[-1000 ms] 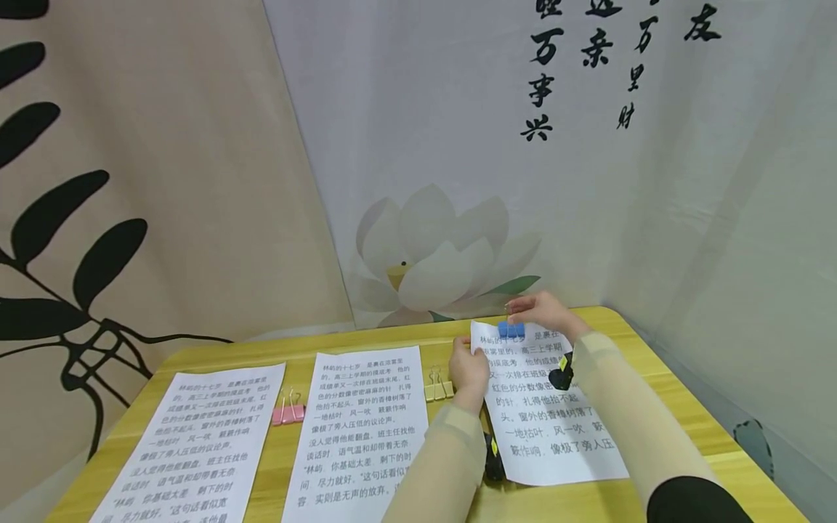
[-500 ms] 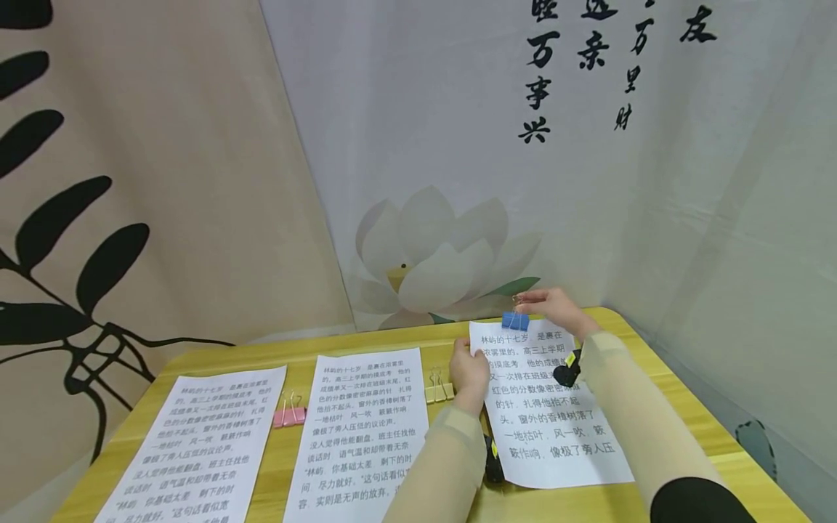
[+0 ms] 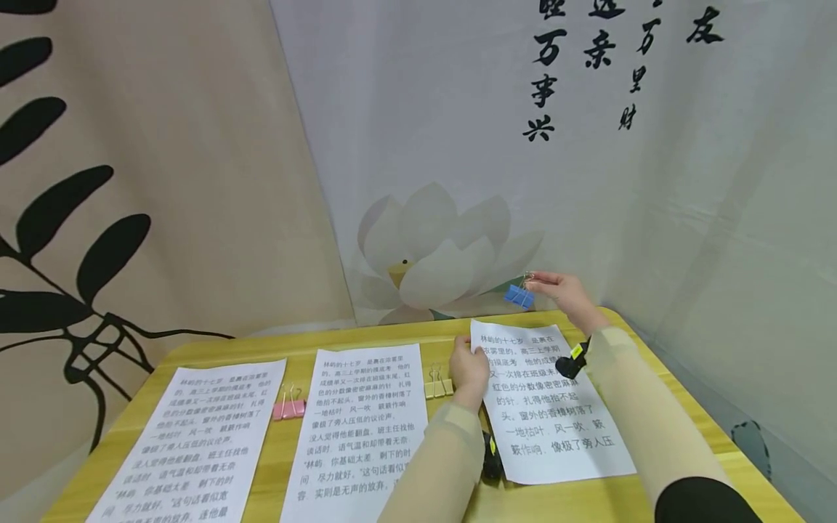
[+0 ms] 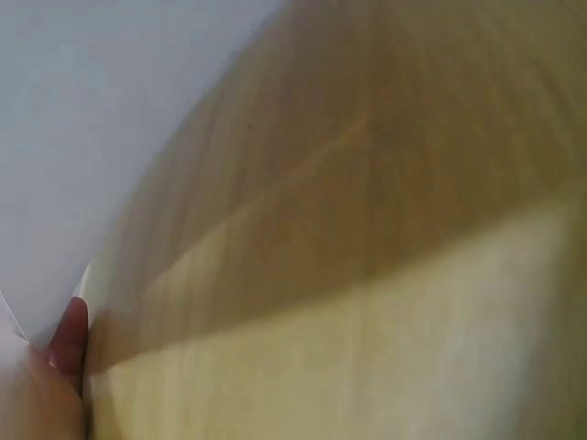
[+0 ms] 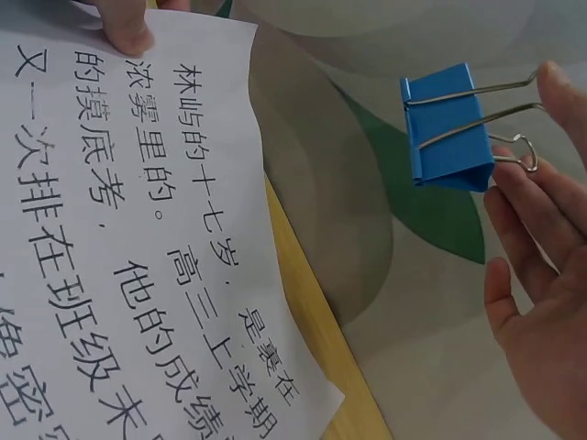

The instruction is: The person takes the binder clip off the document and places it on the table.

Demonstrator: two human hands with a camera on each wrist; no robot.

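A blue binder clip [image 5: 449, 128] hangs from my right hand [image 3: 567, 296], which pinches its wire handles between thumb and fingers. The clip is off the paper, above the table's back edge. My left hand [image 3: 469, 367] holds the upper left edge of the right-hand printed sheet [image 3: 543, 407], thumb on top. In the right wrist view the sheet's top edge shows bare, with the left thumb [image 5: 133, 35] over its corner. Only a small part of the left hand [image 4: 55, 376] appears at the lower left of the left wrist view.
Two more printed sheets, one at the left [image 3: 189, 443] and one in the middle [image 3: 366, 421], lie on the yellow wooden table [image 3: 471, 505]. A pink binder clip [image 3: 288, 410] and a yellow binder clip [image 3: 438, 388] lie beside them. A printed curtain [image 3: 445, 145] hangs behind.
My right hand has lifted the blue binder clip up and away from the top edge of the right-hand sheet. The left hand has kept its hold on the sheet.
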